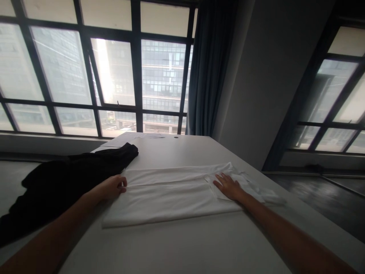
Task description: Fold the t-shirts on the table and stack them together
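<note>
While the left hand (116,185) curls at the left edge of the folded white garment (171,201), grip unclear, the right hand (228,187) lies spread flat on its right part. Beneath the garment: white table (176,247). Left of it: rumpled black cloth (71,173). Beyond it: dark-framed window (138,76), blue curtain (207,76).

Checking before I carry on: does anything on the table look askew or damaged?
The white cloth is rumpled and uneven at its right end, around the right hand, while the rest lies flatter. The black cloth beside it is loosely bunched. No spill or damage shows.
</note>
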`<state>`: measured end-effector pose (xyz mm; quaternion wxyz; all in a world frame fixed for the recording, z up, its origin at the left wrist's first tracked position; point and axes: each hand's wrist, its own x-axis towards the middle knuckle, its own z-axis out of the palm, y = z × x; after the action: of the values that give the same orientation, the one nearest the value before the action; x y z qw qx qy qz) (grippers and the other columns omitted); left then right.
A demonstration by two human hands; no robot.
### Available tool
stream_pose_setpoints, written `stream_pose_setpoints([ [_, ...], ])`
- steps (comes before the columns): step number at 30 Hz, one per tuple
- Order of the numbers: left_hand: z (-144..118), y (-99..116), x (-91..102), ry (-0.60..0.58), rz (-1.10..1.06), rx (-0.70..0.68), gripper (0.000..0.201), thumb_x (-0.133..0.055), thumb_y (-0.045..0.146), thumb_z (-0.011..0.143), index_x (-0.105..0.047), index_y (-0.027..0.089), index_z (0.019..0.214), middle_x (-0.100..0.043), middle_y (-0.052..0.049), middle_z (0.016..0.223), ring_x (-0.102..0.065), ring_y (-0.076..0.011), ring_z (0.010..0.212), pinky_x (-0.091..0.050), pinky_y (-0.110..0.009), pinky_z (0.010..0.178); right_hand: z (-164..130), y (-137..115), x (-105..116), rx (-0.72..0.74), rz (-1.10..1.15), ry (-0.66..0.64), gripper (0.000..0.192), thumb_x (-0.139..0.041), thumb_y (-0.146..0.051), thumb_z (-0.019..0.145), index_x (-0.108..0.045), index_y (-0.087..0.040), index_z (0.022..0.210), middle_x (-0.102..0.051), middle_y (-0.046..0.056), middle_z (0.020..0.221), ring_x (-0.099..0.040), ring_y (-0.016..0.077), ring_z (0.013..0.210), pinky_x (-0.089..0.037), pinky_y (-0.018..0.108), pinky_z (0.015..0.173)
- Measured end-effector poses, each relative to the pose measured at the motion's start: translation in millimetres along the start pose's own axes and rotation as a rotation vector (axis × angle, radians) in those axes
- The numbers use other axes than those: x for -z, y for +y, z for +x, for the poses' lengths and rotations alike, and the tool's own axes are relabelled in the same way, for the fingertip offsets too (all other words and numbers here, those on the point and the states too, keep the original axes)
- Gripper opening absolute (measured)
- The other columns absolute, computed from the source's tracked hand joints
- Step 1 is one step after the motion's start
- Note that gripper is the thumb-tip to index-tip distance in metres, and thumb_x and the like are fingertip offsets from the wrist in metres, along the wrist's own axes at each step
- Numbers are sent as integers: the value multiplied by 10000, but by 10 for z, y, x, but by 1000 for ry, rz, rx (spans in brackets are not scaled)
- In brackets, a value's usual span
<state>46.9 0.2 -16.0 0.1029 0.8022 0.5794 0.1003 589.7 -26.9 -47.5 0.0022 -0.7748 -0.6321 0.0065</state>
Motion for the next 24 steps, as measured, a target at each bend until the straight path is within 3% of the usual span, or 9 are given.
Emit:
stream_pose_setpoints([
  [3, 73, 70, -102, 112, -45, -6, 204, -564, 324, 756, -693, 189, 838, -682, -64, 882, -645, -211, 788, -480, -289, 736, 139, 72, -19, 4, 0, 2, 666, -212, -600, 965, -290, -266, 1536, -160, 63, 1629, -164, 311, 1479, -199, 576, 1141],
  [7, 184, 188, -219, 216, -55, 51, 263, -485, 326, 855, -699, 193, 930, -688, -97, 1061, -647, -231, 945, -458, -318, 869, 333, 107, -21, 3, 1, 43, 651, -217, -581, 971, -327, -248, 1520, -210, 86, 1615, -205, 308, 1465, -211, 574, 1126],
  [11, 200, 250, -265, 275, -85, 128, 336, -452, 358, 889, -678, 184, 1067, -674, -123, 1128, -623, -255, 1060, -446, -337, 916, 424, 68, 23, -29, -70, 185, 608, -221, -517, 985, -481, -168, 1409, -449, 176, 1469, -412, 332, 1334, -236, 592, 1083],
  [14, 136, 236, -234, 235, -147, 193, 468, -562, 449, 812, -641, 135, 1149, -703, -107, 940, -665, -251, 902, -488, -333, 824, 393, 84, 21, 1, -61, 195, 602, -191, -499, 994, -549, -156, 1336, -539, 184, 1379, -491, 325, 1258, -246, 588, 1074],
  [17, 94, 206, -191, 119, -269, 258, 585, -697, 468, 650, -643, 108, 1108, -688, -54, 790, -669, -217, 726, -505, -289, 672, 326, 200, -36, 36, 14, 113, 616, -233, -541, 980, -459, -187, 1431, -412, 148, 1511, -381, 308, 1373, -256, 571, 1095],
  [19, 93, 197, -171, 65, -332, 278, 588, -734, 460, 574, -655, 110, 1041, -687, -49, 784, -667, -209, 697, -501, -275, 634, 281, 320, -75, 57, 46, 78, 635, -276, -553, 966, -412, -190, 1469, -341, 125, 1559, -299, 287, 1430, -240, 543, 1125],
  [24, 55, 229, -105, -5, -338, 320, 584, -771, 502, 458, -652, 150, 908, -695, -53, 768, -677, -246, 748, -509, -299, 659, 191, 651, -32, 90, 74, 43, 691, -384, -584, 919, -427, -167, 1468, -348, 130, 1555, -306, 287, 1432, -252, 489, 1144],
])
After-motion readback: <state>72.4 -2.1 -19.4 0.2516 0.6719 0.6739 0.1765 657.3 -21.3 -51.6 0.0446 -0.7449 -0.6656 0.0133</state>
